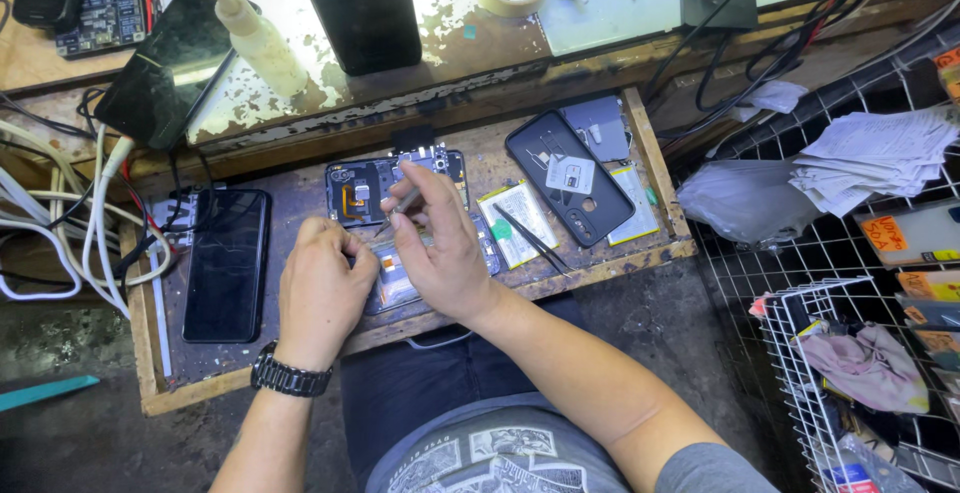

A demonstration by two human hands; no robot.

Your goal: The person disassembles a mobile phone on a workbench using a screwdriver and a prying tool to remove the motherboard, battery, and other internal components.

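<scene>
A: Far left of the desk point(150, 393), a black phone point(226, 263) lies flat. Then the left hand point(320, 293), grip closed, pinning the opened phone point(400, 213) mid-desk.

B: And the right hand point(445, 253)?

A: Pinching a thin tool point(398, 208) over the exposed parts. Light, stiff, fragile, I'd say: hold its side edges. A back cover point(570, 178) lies right.

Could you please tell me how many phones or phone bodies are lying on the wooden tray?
3: an intact black phone at left, the opened phone under both hands, and a black back shell at right. Others may be hidden.
</scene>
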